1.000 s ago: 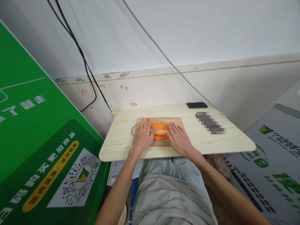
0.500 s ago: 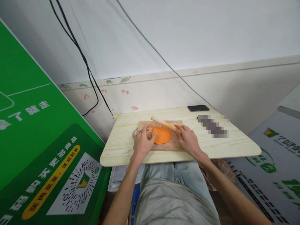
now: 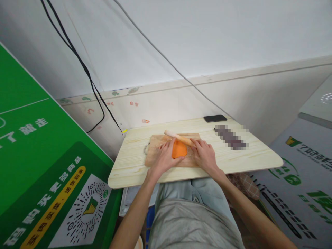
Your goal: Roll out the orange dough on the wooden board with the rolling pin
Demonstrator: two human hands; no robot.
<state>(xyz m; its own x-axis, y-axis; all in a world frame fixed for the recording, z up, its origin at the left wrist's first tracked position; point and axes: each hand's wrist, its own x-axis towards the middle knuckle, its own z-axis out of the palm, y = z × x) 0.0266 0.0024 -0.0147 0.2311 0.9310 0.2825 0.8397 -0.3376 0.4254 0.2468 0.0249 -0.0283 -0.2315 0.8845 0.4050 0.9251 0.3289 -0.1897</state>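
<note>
Head view: flat orange dough (image 3: pixel 180 149) lies on a cutting board (image 3: pixel 150 160) near the front edge of the worktop (image 3: pixel 129 162). Its left side hides beneath the left hand (image 3: pixel 164 156), thumb and forefinger spread wide. A rolling pin (image 3: pixel 178 136) slants from far left to near right, its near end covered by the right hand (image 3: pixel 205 155) gripping it. Towards the right edge, blurring masks a dark item (image 3: pixel 230 137).

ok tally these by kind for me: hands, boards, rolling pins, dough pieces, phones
Left hand and right hand: 2
Board: 1
Rolling pin: 1
Dough: 1
Phone: 1
Total: 6
</note>
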